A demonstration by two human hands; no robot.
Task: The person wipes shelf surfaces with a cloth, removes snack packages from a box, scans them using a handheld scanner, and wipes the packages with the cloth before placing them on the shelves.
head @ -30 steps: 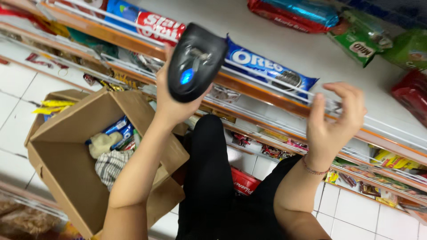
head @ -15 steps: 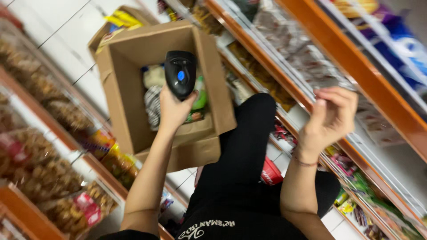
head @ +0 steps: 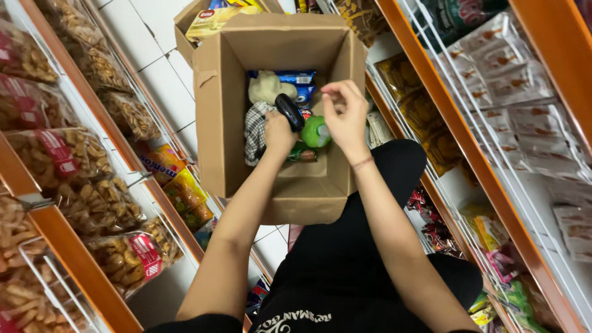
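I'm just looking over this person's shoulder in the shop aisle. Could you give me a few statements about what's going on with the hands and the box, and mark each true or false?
1. The left hand holds a black handheld scanner over the open cardboard box. True.
2. The right hand grips a bag of snacks. False: it hangs over the box with fingers curled, holding nothing that shows.
3. The box is empty. False: it holds a blue biscuit packet, a checked cloth and a green round-topped item.
4. The box stands on a white tiled floor between two shelf rows. True.
5. Both hands reach up to the right-hand shelf. False: both are down over the box.
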